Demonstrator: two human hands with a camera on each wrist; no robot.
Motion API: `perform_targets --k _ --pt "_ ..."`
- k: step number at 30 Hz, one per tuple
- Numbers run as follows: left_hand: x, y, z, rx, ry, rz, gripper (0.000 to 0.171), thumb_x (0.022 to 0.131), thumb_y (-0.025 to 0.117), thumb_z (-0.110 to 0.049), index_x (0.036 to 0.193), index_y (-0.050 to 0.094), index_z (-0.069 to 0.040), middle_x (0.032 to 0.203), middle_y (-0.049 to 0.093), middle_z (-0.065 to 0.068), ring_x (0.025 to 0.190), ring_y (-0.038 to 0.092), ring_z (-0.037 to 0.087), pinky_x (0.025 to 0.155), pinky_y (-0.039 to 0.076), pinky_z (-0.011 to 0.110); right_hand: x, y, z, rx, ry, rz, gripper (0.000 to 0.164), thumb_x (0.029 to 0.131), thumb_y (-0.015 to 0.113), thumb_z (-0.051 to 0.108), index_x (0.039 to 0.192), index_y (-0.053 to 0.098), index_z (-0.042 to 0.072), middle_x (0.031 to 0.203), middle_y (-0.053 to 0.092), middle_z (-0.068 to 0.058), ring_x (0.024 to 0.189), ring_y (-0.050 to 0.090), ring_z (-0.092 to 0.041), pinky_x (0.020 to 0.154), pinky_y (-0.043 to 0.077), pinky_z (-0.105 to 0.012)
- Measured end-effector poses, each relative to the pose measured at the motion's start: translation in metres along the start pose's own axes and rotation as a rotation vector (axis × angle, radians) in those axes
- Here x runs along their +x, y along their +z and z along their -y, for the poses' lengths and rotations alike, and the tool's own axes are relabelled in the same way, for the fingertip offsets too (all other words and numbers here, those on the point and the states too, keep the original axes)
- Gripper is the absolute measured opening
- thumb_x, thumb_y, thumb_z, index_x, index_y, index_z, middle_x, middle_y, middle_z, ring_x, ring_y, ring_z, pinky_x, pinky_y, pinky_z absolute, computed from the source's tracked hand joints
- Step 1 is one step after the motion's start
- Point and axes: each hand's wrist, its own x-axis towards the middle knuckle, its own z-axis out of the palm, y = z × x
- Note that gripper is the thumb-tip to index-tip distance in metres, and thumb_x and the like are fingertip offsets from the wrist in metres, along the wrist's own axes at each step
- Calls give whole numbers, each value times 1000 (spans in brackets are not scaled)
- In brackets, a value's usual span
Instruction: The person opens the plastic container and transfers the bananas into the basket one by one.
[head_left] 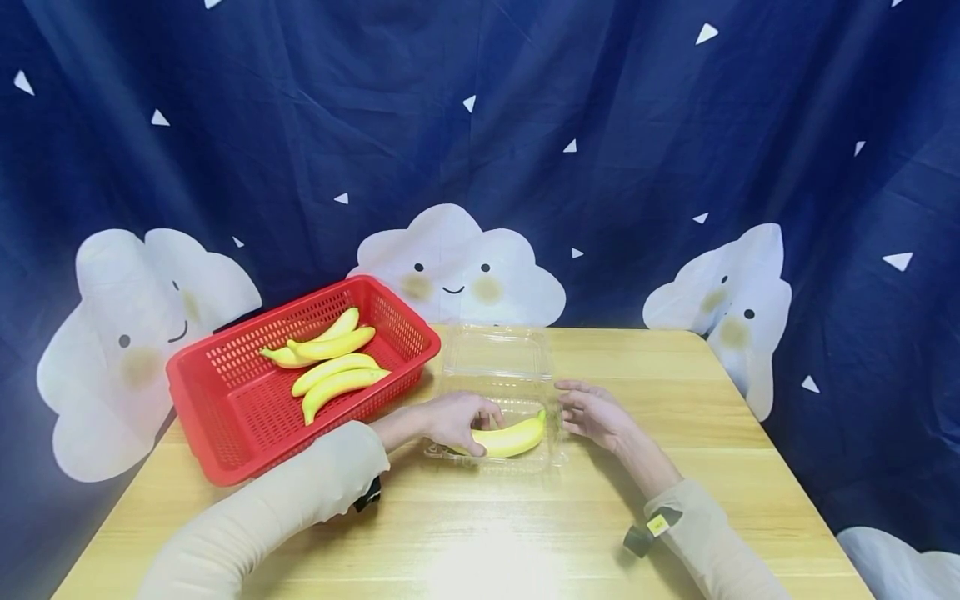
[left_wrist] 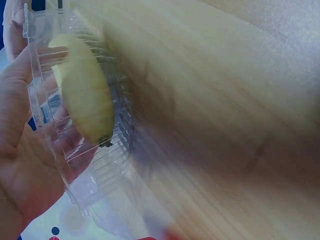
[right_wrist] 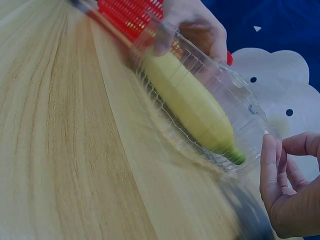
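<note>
A clear plastic clamshell box (head_left: 498, 358) stands on the table with its lid raised at the back. One yellow banana (head_left: 513, 437) lies in its base, its green-tipped stem toward the right. My left hand (head_left: 457, 421) grips the banana's left end, thumb in front and fingers behind; the right wrist view also shows this left hand (right_wrist: 197, 25) at that end. Beside the box's right edge is my right hand (head_left: 592, 414), fingers loosely bent. In the right wrist view, the fingertips of this hand (right_wrist: 295, 185) come close to the box's edge; whether they touch it is unclear.
A red perforated plastic basket (head_left: 225, 467) stands tilted in angle at the left of the wooden table (head_left: 637, 358), with several bananas (head_left: 341, 392) inside. Behind the table hangs a dark blue curtain (head_left: 525, 67) with white clouds.
</note>
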Motion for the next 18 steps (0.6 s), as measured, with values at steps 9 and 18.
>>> perform_targets --k 9,18 --pt "0 0 -1 -6 -37 -1 46 78 85 -19 122 72 -17 96 74 -2 87 63 6 80 49 24 0 0 0 -8 -2 3 49 104 53 5 151 41 -1 95 60 7 76 58 -4 71 56 -19" --pt "2 -4 -2 -20 -56 1 45 77 85 -19 119 71 -18 98 75 -1 89 64 7 82 50 27 -1 0 1 0 2 -2 45 104 54 6 148 44 0 94 61 8 75 59 -4 71 56 -19"
